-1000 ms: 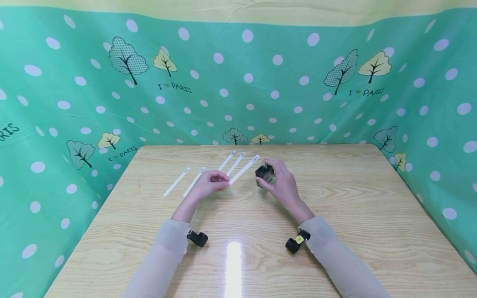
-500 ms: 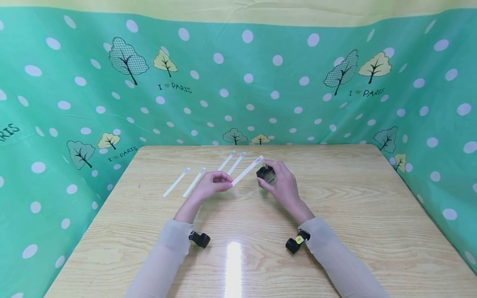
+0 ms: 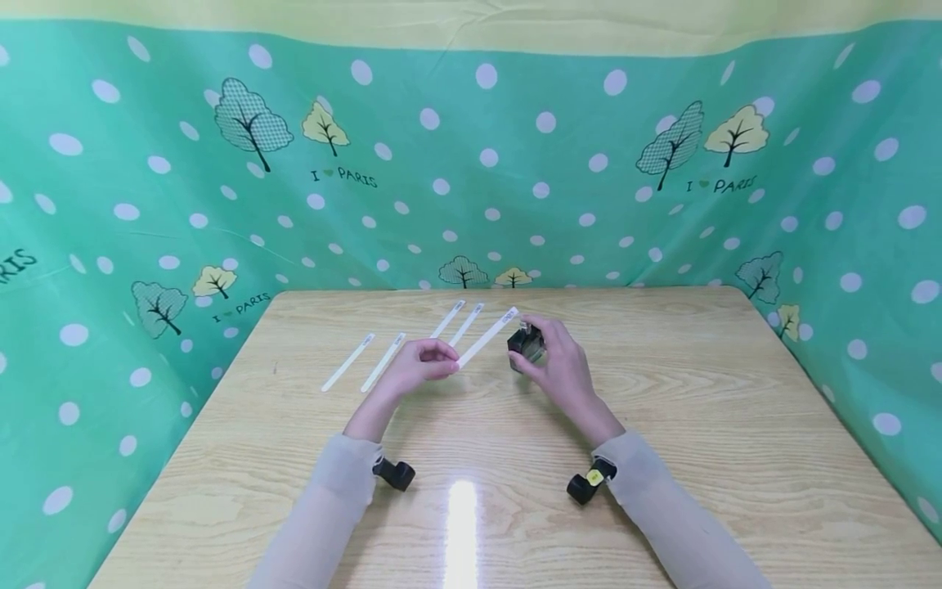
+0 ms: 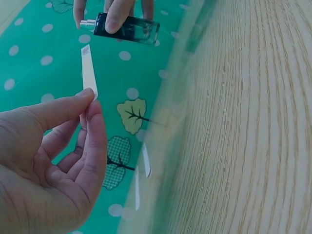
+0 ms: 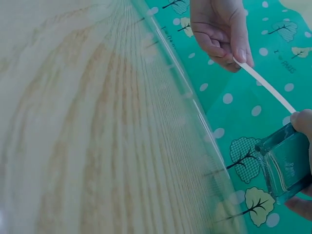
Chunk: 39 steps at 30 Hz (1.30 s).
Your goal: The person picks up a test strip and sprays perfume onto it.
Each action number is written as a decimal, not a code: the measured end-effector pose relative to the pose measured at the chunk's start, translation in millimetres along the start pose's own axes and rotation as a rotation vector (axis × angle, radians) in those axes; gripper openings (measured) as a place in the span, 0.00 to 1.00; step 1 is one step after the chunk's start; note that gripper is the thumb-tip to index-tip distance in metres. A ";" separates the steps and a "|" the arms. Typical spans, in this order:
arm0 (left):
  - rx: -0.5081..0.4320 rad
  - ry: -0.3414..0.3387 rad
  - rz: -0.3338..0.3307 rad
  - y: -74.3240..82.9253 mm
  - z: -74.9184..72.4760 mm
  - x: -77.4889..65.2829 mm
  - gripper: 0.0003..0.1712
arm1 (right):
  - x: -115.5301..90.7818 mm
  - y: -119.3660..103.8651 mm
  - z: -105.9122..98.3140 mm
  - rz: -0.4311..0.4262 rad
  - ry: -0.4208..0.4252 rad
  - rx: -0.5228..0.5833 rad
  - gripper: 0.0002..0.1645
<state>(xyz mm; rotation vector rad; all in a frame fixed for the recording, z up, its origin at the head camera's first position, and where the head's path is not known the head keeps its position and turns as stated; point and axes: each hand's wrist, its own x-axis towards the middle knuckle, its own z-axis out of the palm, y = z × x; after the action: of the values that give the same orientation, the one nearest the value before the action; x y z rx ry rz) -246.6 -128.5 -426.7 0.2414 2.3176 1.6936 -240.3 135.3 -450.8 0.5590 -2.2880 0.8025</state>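
My left hand (image 3: 421, 368) pinches the near end of a white perfume test strip (image 3: 489, 338) between thumb and fingertips, its printed end pointing up and to the right. My right hand (image 3: 565, 368) grips a dark glass perfume bottle (image 3: 518, 348) just right of the strip. In the left wrist view the bottle (image 4: 141, 30) lies tilted on its side, its silver spray nozzle (image 4: 87, 24) beside the strip's printed tip (image 4: 86, 51). One finger reaches over the nozzle end. The right wrist view shows the clear-walled bottle (image 5: 285, 165) with the strip (image 5: 268, 87) running toward it.
Several more white strips lie on the wooden table (image 3: 662, 458), including one at the far left (image 3: 349, 362) and one near the back (image 3: 467, 324). A green dotted curtain (image 3: 471, 164) hangs behind and at both sides. Each wrist wears a small black camera (image 3: 395, 474).
My left hand has shifted slightly right, bringing the strip's printed end closer to the bottle. The right hand has hardly moved and keeps its grip on the bottle.
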 end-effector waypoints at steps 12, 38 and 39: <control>-0.007 0.033 -0.046 -3.5 -2.8 7.9 0.13 | -2.7 3.4 -2.8 0.040 -0.029 0.001 0.39; -0.034 0.099 -0.157 -6.5 -8.4 48.8 0.14 | -3.2 5.7 -3.5 0.046 -0.040 -0.006 0.38; -0.026 0.100 -0.159 -6.7 -8.7 50.2 0.14 | -3.1 5.9 -3.3 0.043 -0.038 -0.007 0.38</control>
<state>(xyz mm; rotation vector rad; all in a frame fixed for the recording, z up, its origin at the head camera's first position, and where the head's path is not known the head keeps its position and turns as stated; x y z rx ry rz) -297.0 -124.2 -436.2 -0.0336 2.3141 1.6919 -240.1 142.3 -453.2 0.5271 -2.3442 0.8103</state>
